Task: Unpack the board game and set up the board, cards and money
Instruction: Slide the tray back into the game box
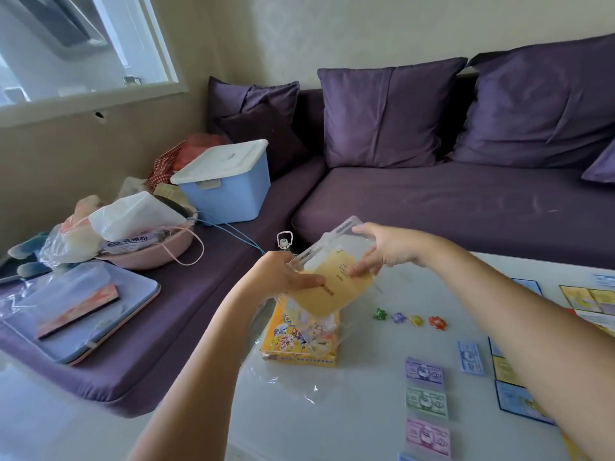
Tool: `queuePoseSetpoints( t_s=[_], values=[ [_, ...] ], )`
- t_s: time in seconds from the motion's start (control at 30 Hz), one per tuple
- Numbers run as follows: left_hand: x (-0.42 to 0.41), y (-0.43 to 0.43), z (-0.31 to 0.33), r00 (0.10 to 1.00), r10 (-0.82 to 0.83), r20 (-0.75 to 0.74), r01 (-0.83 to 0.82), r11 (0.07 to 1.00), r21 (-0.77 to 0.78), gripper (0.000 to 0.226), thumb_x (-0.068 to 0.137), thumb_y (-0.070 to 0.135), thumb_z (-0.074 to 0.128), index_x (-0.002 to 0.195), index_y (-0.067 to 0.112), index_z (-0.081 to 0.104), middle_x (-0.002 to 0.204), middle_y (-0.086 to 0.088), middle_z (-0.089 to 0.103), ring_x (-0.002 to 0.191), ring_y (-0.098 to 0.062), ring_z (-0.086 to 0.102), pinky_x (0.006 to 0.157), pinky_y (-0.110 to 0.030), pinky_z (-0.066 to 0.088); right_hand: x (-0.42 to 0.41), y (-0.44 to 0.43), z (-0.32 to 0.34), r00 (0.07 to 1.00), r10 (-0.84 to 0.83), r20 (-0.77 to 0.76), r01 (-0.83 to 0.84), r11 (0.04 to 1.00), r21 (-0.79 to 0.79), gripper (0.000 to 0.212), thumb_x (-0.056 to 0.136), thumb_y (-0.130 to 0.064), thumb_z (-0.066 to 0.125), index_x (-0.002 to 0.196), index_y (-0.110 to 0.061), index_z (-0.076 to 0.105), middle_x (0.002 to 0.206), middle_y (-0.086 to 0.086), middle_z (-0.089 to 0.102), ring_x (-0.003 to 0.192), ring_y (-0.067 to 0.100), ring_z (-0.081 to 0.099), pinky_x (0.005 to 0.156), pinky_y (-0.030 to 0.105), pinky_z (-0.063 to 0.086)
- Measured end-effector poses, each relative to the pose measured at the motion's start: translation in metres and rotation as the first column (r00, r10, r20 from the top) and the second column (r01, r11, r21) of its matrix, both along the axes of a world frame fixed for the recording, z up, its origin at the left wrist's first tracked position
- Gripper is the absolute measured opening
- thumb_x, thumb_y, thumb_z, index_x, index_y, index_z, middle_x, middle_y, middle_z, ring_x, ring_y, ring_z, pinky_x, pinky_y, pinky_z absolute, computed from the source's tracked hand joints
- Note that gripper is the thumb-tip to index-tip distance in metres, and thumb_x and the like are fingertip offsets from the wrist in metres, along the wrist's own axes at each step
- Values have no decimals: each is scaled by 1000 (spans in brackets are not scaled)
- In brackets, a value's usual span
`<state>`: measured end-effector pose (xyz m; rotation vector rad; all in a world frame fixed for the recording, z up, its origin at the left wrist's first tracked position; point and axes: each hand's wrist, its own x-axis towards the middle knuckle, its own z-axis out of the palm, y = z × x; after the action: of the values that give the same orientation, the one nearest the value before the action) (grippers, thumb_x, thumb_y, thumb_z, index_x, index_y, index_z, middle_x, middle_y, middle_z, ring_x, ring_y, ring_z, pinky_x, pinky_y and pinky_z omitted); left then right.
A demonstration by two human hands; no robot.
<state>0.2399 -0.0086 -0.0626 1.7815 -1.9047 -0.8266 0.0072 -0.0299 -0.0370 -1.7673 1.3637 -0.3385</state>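
Both hands hold a clear plastic bag of yellow cards above the table. My left hand grips its left side; my right hand pinches its upper right part. Under it lies the yellow game box on clear wrapping. To the right sit several star-shaped tokens in a row. Stacks of play money lie nearer: purple, green, pink and blue. The game board lies at the right, partly hidden by my right forearm.
The white table stands against a purple sofa. On the sofa's left arm: a blue bin with white lid, a pink basin of bags and a blue tray in plastic.
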Motion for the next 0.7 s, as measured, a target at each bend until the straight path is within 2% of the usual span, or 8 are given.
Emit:
queuePoseSetpoints(
  t_s=[0.1, 0.17, 0.27, 0.33, 0.43, 0.53, 0.6, 0.7],
  values=[
    [-13, -3, 4, 1000, -30, -4, 30, 996, 80, 38, 66, 46, 82, 74, 20, 56, 74, 2, 61, 62, -11, 56, 50, -14, 41, -6, 2, -18, 981, -91, 171, 70, 989, 127, 88, 75, -27, 80, 147, -25, 29, 111, -9, 57, 85, 11, 59, 78, 25, 39],
    [-20, -6, 2, 998, -56, 7, 54, 988, 144, 41, 63, 48, 83, 80, 18, 61, 78, 1, 65, 66, -13, 59, 56, -17, 45, -15, 5, -36, 937, -167, 306, 78, 956, 284, 86, 70, -20, 81, 143, -23, 36, 113, 2, 64, 94, 17, 62, 83, 28, 44],
    [-29, -10, -3, 996, -91, 24, 84, 976, 202, 46, 66, 54, 79, 80, 15, 61, 75, 1, 63, 63, -13, 56, 57, -19, 44, -29, 8, -58, 869, -247, 429, 60, 912, 405, 78, 64, -12, 79, 134, -15, 47, 104, 12, 70, 91, 24, 68, 85, 32, 55],
    [-37, -13, -4, 998, -63, -18, 65, 979, 192, 44, 80, 57, 64, 73, 15, 56, 70, 0, 58, 59, -12, 51, 60, -21, 44, -39, 8, -63, 802, -302, 516, 59, 899, 433, 63, 69, -3, 76, 127, -10, 52, 101, 15, 71, 87, 24, 70, 76, 30, 58],
    [-41, -28, -14, 977, 161, -141, -135, 974, 182, 53, 90, 63, 39, 85, 14, 60, 92, -8, 62, 79, -21, 57, 84, -34, 50, -54, 10, -59, 759, -379, 529, 146, 892, 429, 45, 76, 5, 72, 115, -9, 56, 90, 13, 72, 62, 13, 69, 53, 21, 54],
    [-36, -36, -40, 919, 320, 229, -357, 924, 140, 78, 85, 69, 43, 125, 2, 53, 125, -17, 56, 107, -31, 55, 94, -35, 44, -76, 10, -59, 696, -510, 505, 333, 853, 403, 38, 74, 2, 75, 104, -13, 58, 75, 5, 68, 41, 4, 55, 44, 16, 47],
    [-39, -28, -61, 858, 302, 415, -421, 877, 233, 111, 71, 81, 50, 146, 2, 25, 144, -17, 39, 129, -34, 41, 106, -43, 37, -93, 10, -60, 617, -584, 528, 418, 811, 409, 37, 72, 2, 77, 99, -14, 57, 65, 3, 70, 43, 7, 60, 45, 17, 49],
    [-50, -19, -88, 810, 263, 524, -467, 830, 305, 145, 50, 90, 56, 150, 13, -15, 151, -25, 17, 138, -39, 23, 111, -54, 24, -109, 11, -58, 558, -630, 539, 503, 774, 385, 35, 72, 0, 78, 95, -14, 57, 60, 2, 71, 43, 7, 62, 42, 16, 48]
  ],
)
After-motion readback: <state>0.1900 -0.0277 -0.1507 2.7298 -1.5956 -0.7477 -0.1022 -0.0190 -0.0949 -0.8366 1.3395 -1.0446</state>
